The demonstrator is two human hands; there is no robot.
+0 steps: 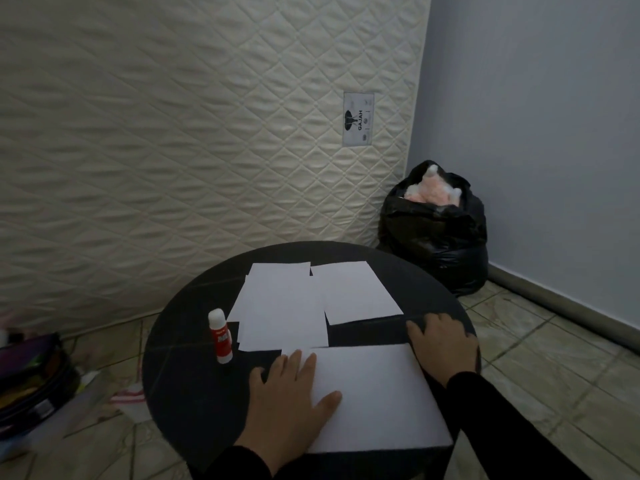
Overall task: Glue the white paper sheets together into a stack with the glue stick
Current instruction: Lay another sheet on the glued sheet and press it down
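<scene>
A round black table (194, 393) carries white paper sheets. The nearest sheet (377, 400) lies at the front, and my left hand (291, 403) rests flat on its left edge with fingers straight. My right hand (441, 348) lies flat on the table at that sheet's upper right corner. A loose pile of several sheets (282, 306) sits in the middle, and a single sheet (353, 292) lies to its right. A red and white glue stick (220, 336) stands upright with its cap on, left of the pile, apart from both hands.
A quilted mattress (173, 133) leans upright behind the table. A stuffed black rubbish bag (434, 230) sits in the corner at the right. An open case with colourful items (31, 379) lies on the tiled floor at the left.
</scene>
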